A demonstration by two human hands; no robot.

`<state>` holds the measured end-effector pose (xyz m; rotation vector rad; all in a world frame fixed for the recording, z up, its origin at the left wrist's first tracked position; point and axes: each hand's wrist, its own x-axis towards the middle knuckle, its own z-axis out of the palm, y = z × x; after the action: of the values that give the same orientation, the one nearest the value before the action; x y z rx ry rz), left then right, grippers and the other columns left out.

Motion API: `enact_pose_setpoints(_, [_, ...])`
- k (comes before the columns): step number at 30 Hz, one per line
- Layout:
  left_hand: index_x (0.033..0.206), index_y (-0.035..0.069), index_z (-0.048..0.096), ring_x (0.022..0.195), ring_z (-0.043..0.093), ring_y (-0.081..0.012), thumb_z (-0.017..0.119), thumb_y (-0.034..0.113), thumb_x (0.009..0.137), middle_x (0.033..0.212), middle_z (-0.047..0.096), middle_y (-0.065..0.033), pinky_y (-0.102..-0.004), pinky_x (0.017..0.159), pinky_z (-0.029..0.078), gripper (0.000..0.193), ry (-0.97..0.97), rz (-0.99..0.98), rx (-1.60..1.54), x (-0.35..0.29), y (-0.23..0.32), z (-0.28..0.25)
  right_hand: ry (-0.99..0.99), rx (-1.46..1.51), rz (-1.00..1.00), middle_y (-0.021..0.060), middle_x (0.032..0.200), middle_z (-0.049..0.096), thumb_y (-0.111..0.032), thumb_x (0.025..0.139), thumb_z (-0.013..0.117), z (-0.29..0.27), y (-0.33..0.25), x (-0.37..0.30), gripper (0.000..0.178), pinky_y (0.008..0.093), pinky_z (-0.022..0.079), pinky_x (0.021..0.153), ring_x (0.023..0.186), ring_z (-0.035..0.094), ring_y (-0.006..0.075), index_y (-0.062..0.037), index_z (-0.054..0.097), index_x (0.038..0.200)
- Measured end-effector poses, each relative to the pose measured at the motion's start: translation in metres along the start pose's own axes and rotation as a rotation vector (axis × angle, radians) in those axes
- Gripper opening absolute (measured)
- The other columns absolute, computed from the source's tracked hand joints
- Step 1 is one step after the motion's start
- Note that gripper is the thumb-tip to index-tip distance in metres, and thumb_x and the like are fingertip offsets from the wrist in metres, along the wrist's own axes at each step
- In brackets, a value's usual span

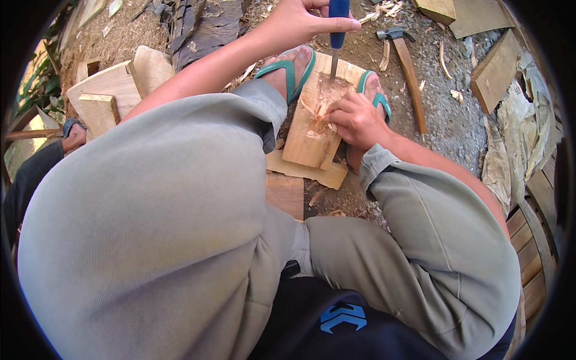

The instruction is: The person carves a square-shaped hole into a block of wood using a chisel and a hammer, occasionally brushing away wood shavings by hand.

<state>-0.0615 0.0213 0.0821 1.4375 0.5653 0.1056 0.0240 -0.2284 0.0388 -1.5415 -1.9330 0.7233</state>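
Between my feet lies a pale wooden block (303,147) with a rough recess cut into its top. My left hand (300,24) is closed round the blue handle of a chisel (338,39), its thumb across the handle. The chisel stands nearly upright, its metal blade reaching down to the far end of the recess. My right hand (355,120) is over the block's right side, fingers curled together at the wood shavings (318,119) in the recess. Whether a chip is between those fingertips is hard to make out.
A claw hammer (411,84) with a wooden handle lies on the ground right of the block. A thin board (312,171) sits under the block's near end. Wood offcuts (497,69) lie far right, more pieces (108,90) at left. Another person's foot (74,137) shows at far left.
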Motion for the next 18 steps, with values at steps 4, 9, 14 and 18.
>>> enact_pose_setpoints(4, [0.089, 0.004, 0.073, 0.067, 0.059, -0.0032, 0.078, 0.025, 0.088, 0.076, 0.069, 0.0013, -0.0205, 0.059, 0.045, 0.022, 0.003, -0.012, -0.027, 0.001, 0.002, 0.001, -0.056, 0.037, 0.216, -0.0007, 0.09, 0.066, -0.002, 0.066, 0.07, 0.006, 0.001, -0.001, 0.017, 0.0366, 0.045, 0.08, 0.088, 0.058, 0.0233, -0.0108, 0.071, 0.081])
enact_pose_setpoints(9, [0.088, 0.005, 0.073, 0.065, 0.056, -0.002, 0.078, 0.025, 0.088, 0.075, 0.068, 0.002, -0.0201, 0.056, 0.041, 0.021, 0.013, -0.012, -0.043, 0.0, 0.002, 0.002, -0.05, -0.15, -0.259, -0.0009, 0.083, 0.061, -0.012, 0.063, 0.067, -0.001, 0.002, 0.005, 0.013, 0.0369, 0.045, 0.086, 0.088, 0.057, 0.019, -0.0109, 0.064, 0.076])
enact_pose_setpoints(14, [0.087, 0.005, 0.073, 0.063, 0.053, -0.0012, 0.079, 0.024, 0.088, 0.074, 0.067, 0.0031, -0.0204, 0.054, 0.038, 0.02, 0.006, -0.01, -0.026, 0.001, 0.0, 0.001, -0.232, -0.181, -0.65, 0.0016, 0.088, 0.062, -0.02, 0.065, 0.061, -0.009, -0.006, 0.007, 0.018, 0.0418, 0.047, 0.09, 0.09, 0.057, 0.0189, -0.008, 0.063, 0.079])
enact_pose_setpoints(18, [0.087, 0.005, 0.073, 0.063, 0.053, -0.0012, 0.079, 0.024, 0.088, 0.074, 0.067, 0.0037, -0.0203, 0.055, 0.038, 0.02, 0.013, -0.009, -0.076, 0.0, -0.001, 0.002, -0.304, -0.213, -0.782, 0.0024, 0.09, 0.062, -0.021, 0.065, 0.058, -0.012, -0.006, 0.01, 0.018, 0.0424, 0.047, 0.091, 0.09, 0.056, 0.0181, -0.0076, 0.062, 0.077])
